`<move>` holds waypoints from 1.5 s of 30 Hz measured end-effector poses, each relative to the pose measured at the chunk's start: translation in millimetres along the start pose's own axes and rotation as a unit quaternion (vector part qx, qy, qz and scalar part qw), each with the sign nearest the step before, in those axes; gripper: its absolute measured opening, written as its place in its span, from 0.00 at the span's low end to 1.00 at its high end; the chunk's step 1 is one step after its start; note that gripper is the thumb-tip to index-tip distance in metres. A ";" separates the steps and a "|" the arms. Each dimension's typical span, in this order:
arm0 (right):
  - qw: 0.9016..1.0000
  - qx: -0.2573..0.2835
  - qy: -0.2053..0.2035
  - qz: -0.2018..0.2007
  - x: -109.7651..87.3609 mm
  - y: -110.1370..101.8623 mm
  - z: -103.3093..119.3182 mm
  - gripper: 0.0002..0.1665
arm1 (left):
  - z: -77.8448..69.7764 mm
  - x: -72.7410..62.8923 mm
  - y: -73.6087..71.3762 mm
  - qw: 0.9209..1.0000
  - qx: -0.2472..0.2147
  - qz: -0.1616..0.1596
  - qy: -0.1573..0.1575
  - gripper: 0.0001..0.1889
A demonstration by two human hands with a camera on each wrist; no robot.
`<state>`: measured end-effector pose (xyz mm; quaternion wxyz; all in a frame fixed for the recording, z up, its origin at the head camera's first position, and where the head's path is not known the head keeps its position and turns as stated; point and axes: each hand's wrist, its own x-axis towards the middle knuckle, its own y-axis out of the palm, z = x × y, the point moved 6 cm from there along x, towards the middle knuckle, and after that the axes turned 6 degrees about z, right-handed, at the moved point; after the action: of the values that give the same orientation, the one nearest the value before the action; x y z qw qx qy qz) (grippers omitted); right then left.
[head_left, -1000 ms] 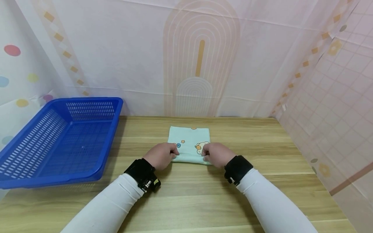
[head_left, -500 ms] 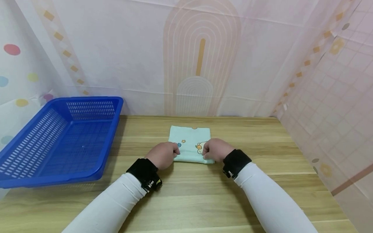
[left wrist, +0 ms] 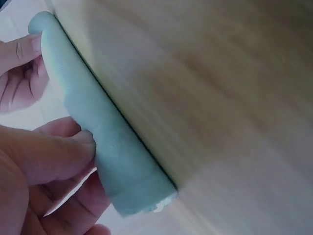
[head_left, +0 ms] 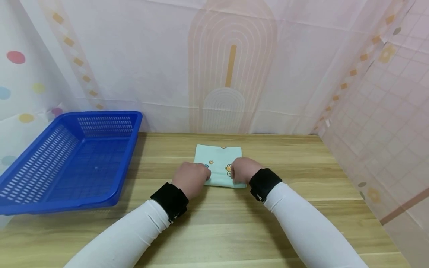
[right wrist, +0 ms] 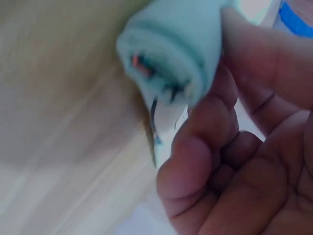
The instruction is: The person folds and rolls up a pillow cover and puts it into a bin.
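Observation:
A mint-green towel [head_left: 218,154] printed with cartoon ducks lies folded on the table, its near edge rolled up. My left hand [head_left: 191,178] grips the left part of that edge. At the right end, my right hand [head_left: 246,170] pinches the same edge. In the left wrist view, the thumb of my left hand [left wrist: 44,161] lies against the roll [left wrist: 110,127], fingers curled below it. Seen from the right wrist, the rolled end [right wrist: 171,29] shows its layers, with the thumb and curled fingers of my right hand [right wrist: 254,166] on it.
A blue plastic basket [head_left: 115,190] with slotted sides stands on the left of the wooden table [head_left: 221,227]. Patterned curtain sheets [head_left: 161,74] hang behind the table and along both sides.
My left hand has shifted a little right and forward along the towel's near edge. My right hand has moved slightly left and forward. The folded towel has hardly moved.

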<state>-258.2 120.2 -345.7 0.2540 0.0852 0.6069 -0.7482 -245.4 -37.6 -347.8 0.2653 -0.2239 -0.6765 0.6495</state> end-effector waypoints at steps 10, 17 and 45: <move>0.986 -0.101 -0.048 -0.121 -16.8 11.1 17.2 0.15 | -2.6 -7.3 -1.3 0.999 0.030 0.011 0.011 0.14; 0.971 -0.147 -0.065 -0.176 -37.5 24.5 21.9 0.09 | -1.7 -7.4 0.2 1.000 0.015 0.023 -0.003 0.14; 0.975 -0.128 -0.118 -0.138 -31.9 27.3 7.6 0.09 | 17.5 -4.8 12.8 0.990 -0.124 0.059 -0.032 0.16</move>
<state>-216.3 118.2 -353.5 0.2271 -0.1215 0.6691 -0.6971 -253.7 -53.3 -361.2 0.1749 -0.2738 -0.7457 0.5817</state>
